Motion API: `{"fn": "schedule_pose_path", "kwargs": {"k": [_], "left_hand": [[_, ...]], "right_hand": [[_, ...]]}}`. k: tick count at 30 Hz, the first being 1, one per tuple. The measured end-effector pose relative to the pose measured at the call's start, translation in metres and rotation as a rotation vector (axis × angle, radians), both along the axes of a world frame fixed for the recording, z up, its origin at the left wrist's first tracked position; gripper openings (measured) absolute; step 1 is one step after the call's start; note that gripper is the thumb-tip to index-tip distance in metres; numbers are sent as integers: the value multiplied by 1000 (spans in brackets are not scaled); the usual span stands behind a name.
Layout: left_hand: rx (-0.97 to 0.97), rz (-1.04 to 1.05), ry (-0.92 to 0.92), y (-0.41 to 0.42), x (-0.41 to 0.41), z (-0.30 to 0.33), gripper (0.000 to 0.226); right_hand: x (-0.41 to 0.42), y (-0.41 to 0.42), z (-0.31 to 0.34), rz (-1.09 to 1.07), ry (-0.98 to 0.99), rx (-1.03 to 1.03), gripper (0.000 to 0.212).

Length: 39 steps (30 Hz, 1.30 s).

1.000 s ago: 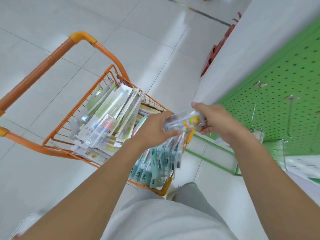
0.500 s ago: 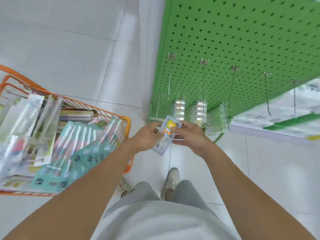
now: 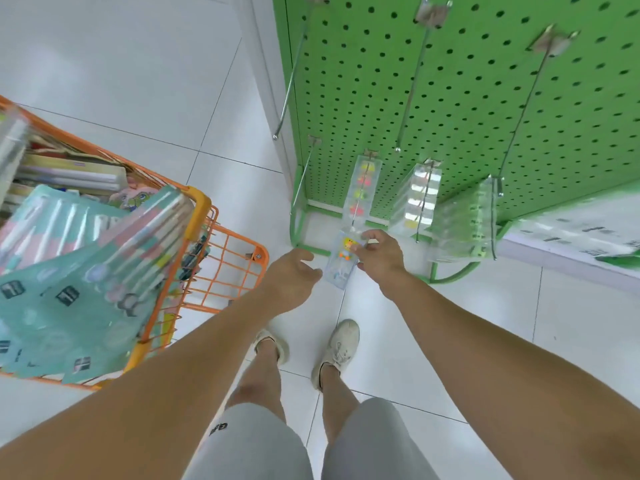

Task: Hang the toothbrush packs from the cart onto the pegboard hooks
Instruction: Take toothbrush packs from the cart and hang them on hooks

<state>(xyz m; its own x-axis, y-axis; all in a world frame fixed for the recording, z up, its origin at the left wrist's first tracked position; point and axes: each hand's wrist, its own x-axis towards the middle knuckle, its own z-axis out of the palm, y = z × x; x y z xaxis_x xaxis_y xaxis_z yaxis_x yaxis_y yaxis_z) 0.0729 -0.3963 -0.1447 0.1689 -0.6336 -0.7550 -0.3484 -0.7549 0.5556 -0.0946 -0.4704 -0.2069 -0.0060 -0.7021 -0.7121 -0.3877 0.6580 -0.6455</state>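
My right hand (image 3: 381, 258) pinches the top of a clear toothbrush pack (image 3: 341, 261) with a yellow cartoon figure, just under the tip of a low hook (image 3: 360, 202) on the green pegboard (image 3: 467, 98). That hook carries several similar packs (image 3: 363, 181). My left hand (image 3: 292, 278) sits beside the pack's lower left edge, fingers loosely curled, barely touching it or just apart. The orange cart (image 3: 197, 220) at the left holds many teal and clear toothbrush packs (image 3: 79, 271).
More clear packs (image 3: 420, 199) hang on the neighbouring low hooks, others (image 3: 467, 223) further right. Long bare hooks (image 3: 291, 81) stick out higher on the board. Its green base frame (image 3: 301, 237) stands on white floor tiles. My feet (image 3: 339, 348) are below.
The view has swung closer to the pegboard. The pack has moved up toward the low hook's tip, and my left hand has loosened its hold while my right keeps the pack.
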Motion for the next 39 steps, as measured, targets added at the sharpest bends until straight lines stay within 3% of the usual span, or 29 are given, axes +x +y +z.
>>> {"fn": "schedule_pose_path", "kwargs": {"k": [5, 15, 19, 26, 30, 33, 36, 39], "left_hand": [[21, -8, -36, -12, 16, -13, 26], [43, 130, 81, -1, 15, -12, 20], [55, 132, 90, 8, 19, 0, 19], [-65, 321, 55, 43, 60, 78, 13], [-245, 412, -52, 74, 104, 140, 16], [-416, 459, -168, 105, 136, 179, 13], [-455, 485, -416, 137, 175, 189, 12], [-333, 454, -598, 155, 214, 181, 28]], "right_hand": [[-3, -11, -28, 58, 4, -4, 22], [0, -53, -33, 117, 189, -71, 20], [0, -53, -31, 32, 205, 21, 40], [21, 15, 56, -105, 94, 26, 17], [103, 58, 150, 218, -184, -44, 10], [162, 77, 207, 560, -309, -315, 22], [205, 87, 233, 926, -211, -583, 37], [243, 86, 239, 1260, -13, -685, 62]]}}
